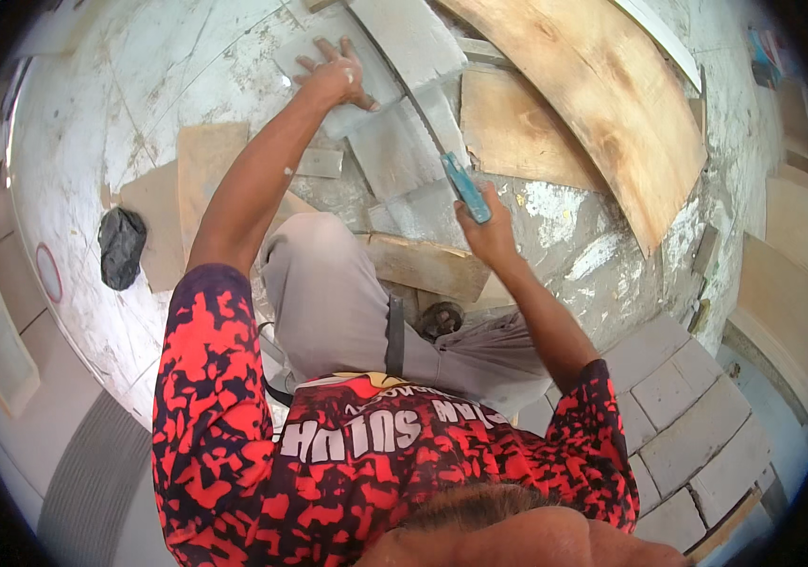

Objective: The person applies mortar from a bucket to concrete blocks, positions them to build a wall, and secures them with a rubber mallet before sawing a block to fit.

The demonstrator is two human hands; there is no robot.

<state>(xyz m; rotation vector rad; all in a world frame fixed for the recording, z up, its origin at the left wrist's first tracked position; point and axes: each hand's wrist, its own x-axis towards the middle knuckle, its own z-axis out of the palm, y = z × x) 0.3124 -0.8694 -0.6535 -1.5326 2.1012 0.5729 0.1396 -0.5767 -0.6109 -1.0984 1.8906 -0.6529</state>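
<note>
Your left hand (336, 77) presses flat, fingers spread, on the grey block (394, 142) lying on the floor. Your right hand (487, 231) has its fingers wrapped around the saw's blue handle (466, 187), blade across the block beside your left fingers.

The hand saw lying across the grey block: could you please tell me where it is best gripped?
Grip the hand saw by its blue handle, coming from the near end, as the right hand does; the thin blade runs away across the grey block.
</note>
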